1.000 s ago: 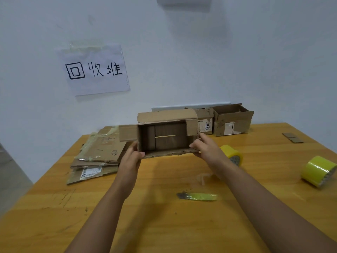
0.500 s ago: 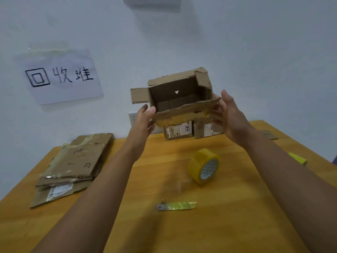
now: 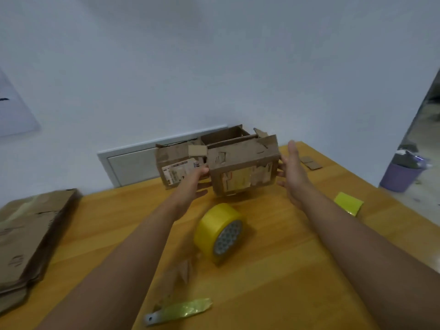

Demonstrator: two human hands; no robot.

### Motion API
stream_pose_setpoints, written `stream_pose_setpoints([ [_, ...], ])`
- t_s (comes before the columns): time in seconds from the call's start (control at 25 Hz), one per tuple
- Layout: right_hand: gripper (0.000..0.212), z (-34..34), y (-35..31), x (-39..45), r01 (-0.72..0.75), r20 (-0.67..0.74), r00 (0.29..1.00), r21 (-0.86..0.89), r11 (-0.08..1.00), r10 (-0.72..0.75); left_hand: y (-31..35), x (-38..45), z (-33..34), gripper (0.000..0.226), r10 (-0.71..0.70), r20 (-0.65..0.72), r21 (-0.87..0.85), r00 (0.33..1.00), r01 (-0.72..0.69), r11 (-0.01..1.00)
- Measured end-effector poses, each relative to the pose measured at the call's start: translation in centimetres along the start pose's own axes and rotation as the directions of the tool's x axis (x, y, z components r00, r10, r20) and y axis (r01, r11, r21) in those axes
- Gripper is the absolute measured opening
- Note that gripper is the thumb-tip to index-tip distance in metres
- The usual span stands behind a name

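A worn brown cardboard box (image 3: 242,160) hangs just above the far part of the wooden table (image 3: 273,270), tilted so a face with yellow tape and torn labels points at me. My left hand (image 3: 194,181) presses its left side, thumb up at the edge and fingers reaching toward the lower corner. My right hand (image 3: 294,173) lies flat against the right side, fingers straight and pointing up. The box is squeezed between the two hands.
A yellow tape roll (image 3: 219,232) stands on edge in front of the box, and a second roll (image 3: 348,203) lies to the right. A yellow-green cutter (image 3: 181,312) lies near me. Flattened cardboard (image 3: 28,234) is stacked at left; another open box (image 3: 177,164) stands at the wall. A purple bin (image 3: 400,176) is on the floor.
The box was held high with its open side toward me; it has turned so the taped face shows and come down near the table's far edge. My view has swung right.
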State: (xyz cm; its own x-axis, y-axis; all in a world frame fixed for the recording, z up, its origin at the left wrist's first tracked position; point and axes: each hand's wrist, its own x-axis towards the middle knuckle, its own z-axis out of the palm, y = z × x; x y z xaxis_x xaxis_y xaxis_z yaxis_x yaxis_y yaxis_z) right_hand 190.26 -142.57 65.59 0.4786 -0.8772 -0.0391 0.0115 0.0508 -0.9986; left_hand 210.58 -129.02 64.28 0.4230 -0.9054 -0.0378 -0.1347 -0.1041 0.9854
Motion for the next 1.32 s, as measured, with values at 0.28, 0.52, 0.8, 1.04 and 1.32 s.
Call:
stream_pose_setpoints([
  [0.28, 0.061, 1.8, 6.2, 3.5, -0.012, -0.161, 0.987, -0.046, 0.999, 0.005, -5.3, 2.8, 1.1, 0.026, 0.052, -0.002, 0.227, 0.999, -0.05, 0.973],
  [0.52, 0.088, 2.0, 9.4, 4.4, 0.268, 0.063, 0.953, -0.635, 0.725, -0.297, -5.5, 5.2, 1.4, 0.053, 0.322, -0.164, 0.611, 0.932, -0.16, 0.775],
  [0.8, 0.103, 1.7, 9.4, 5.5, 0.223, 0.11, 0.97, -0.762, 0.609, -0.217, -5.5, 5.6, 2.1, 0.051, 0.366, -0.148, 0.683, 0.919, -0.172, 0.709],
  [1.04, 0.073, 2.2, 5.6, 4.1, 0.164, 0.002, 0.962, -0.804, 0.572, -0.272, -4.2, 3.3, -0.4, 0.064, 0.236, -0.072, 0.736, 0.969, -0.108, 0.669],
  [1.32, 0.069, 12.0, -3.1, -4.2, 0.53, 0.202, 0.757, -0.746, 0.404, -0.621, -2.7, -8.2, -8.5, 0.045, 0.437, -0.226, 0.918, 0.871, 0.041, 0.394],
])
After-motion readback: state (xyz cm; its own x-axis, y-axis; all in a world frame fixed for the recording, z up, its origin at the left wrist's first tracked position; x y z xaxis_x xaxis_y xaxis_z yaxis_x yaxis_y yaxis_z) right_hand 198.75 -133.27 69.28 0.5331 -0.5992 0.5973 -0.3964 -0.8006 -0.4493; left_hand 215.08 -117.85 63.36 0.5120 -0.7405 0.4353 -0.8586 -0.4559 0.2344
